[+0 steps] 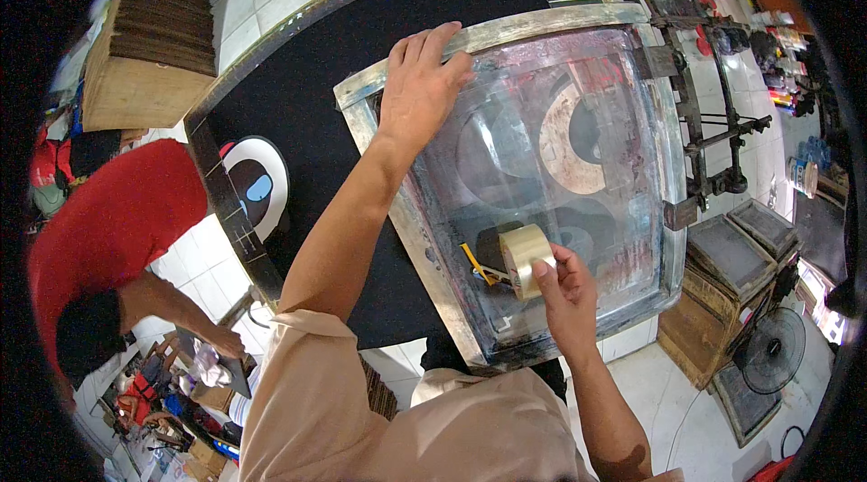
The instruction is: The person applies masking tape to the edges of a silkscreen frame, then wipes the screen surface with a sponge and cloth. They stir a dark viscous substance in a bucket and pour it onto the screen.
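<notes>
My left hand (pixel 420 84) reaches across a wooden-framed printing screen (pixel 411 243), its fingers curled over the top rail near the upper left corner. In my right hand (pixel 564 301) is a roll of pale packing tape (pixel 526 247), gripped at its side above the screen's lower part. A small yellow tool (pixel 471 261), perhaps a blade cutter, lies just left of the roll, partly hidden by it. Stencil shapes (pixel 564 130) show through the mesh. Under the screen is black fabric (pixel 289 121) on a board, with a white, black and blue eye print (pixel 256 188) at its left.
A co-worker in red (pixel 135 202) bends at the left, one hand low. A cardboard stack (pixel 149 66) stands upper left. Metal clamp arms (pixel 727 125) run along the screen's right side. Spare screens (pixel 727 247) and a fan (pixel 770 351) are at the lower right, on white tiles.
</notes>
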The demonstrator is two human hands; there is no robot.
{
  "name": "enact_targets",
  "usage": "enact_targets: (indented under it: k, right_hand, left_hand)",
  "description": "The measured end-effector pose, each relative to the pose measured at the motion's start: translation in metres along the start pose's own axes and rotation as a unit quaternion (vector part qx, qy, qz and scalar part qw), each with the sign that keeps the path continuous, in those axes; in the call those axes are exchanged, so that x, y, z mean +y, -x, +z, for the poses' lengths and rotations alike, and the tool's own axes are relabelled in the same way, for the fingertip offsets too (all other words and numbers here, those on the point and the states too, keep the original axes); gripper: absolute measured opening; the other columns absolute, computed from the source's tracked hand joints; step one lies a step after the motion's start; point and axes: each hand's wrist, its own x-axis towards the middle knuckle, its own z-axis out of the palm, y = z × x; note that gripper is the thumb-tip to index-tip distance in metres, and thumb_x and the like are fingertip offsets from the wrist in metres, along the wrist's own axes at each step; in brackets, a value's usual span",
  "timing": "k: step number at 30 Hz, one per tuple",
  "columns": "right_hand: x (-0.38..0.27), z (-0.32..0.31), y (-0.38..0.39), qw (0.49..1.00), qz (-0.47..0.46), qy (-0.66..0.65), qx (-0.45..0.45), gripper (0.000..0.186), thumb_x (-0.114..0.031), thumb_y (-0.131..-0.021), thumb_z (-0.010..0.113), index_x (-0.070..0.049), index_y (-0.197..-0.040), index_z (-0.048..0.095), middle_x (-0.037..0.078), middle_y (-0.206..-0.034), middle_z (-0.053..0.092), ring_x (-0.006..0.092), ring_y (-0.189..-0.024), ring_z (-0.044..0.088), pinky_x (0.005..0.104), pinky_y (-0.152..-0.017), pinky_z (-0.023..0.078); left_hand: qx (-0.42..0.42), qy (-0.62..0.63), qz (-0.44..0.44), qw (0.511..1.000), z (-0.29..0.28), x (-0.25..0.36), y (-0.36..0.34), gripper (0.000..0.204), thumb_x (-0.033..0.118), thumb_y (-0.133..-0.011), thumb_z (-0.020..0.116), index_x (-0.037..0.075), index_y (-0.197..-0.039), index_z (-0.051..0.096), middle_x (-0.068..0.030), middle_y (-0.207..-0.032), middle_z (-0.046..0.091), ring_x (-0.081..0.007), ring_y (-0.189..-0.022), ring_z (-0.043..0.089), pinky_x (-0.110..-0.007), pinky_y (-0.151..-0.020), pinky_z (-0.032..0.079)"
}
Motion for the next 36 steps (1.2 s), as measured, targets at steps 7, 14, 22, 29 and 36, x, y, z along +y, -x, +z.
enact_targets:
  k: [7,14,22,29,36]
  right_hand:
    - [0.0,0.0,0.0,1.0,0.006,-0.012,0.007,0.041,-0.025,-0.107,0.07,0.002,-0.136,0.062,0.008,-0.118,0.073,0.0119,-0.103,0.068,0.0283,-0.088,0.055]
    - [0.002,-0.002,-0.002,1.0,-0.004,-0.007,0.003,0.042,-0.026,-0.107,0.071,0.003,-0.136,0.062,0.009,-0.12,0.073,0.0124,-0.103,0.069,0.0287,-0.089,0.056]
    - [0.004,-0.003,-0.001,1.0,-0.002,-0.016,-0.004,0.043,-0.026,-0.106,0.071,0.003,-0.136,0.062,0.01,-0.121,0.073,0.0139,-0.106,0.069,0.0298,-0.092,0.055]
    - [0.001,-0.003,0.001,1.0,0.007,-0.007,-0.016,0.04,-0.02,-0.108,0.068,0.004,-0.139,0.06,0.008,-0.124,0.071,0.0116,-0.109,0.066,0.0285,-0.096,0.053]
    - [0.001,-0.002,0.001,0.999,0.013,-0.014,-0.034,0.042,-0.023,-0.108,0.068,0.004,-0.14,0.06,0.006,-0.122,0.072,0.0111,-0.107,0.065,0.0277,-0.094,0.052]
  left_hand:
    - [0.005,-0.011,0.009,1.0,0.0,-0.001,0.001,0.017,0.023,-0.092,0.077,0.013,-0.104,0.07,-0.0115,-0.147,0.059,-0.0341,-0.134,0.056,-0.054,-0.114,0.043]
    - [-0.004,0.012,-0.025,1.0,0.001,-0.002,0.0,0.019,0.018,-0.095,0.072,0.012,-0.112,0.067,-0.0117,-0.151,0.056,-0.0365,-0.137,0.054,-0.056,-0.118,0.04]
    - [-0.17,-0.093,0.089,0.977,-0.03,-0.007,0.016,0.053,0.027,-0.103,0.061,0.022,-0.155,0.054,-0.0102,-0.173,0.032,-0.0413,-0.161,0.022,-0.059,-0.133,0.019]
    - [-0.244,-0.063,0.155,0.955,-0.029,0.005,0.037,0.068,0.052,-0.105,0.047,0.028,-0.168,0.038,0.0,-0.179,0.023,-0.0301,-0.167,0.01,-0.055,-0.136,0.003]
    - [-0.331,0.05,0.197,0.922,-0.033,0.062,0.078,0.071,0.044,-0.102,0.057,0.024,-0.168,0.038,-0.001,-0.178,0.025,-0.0285,-0.167,0.011,-0.05,-0.137,0.008]
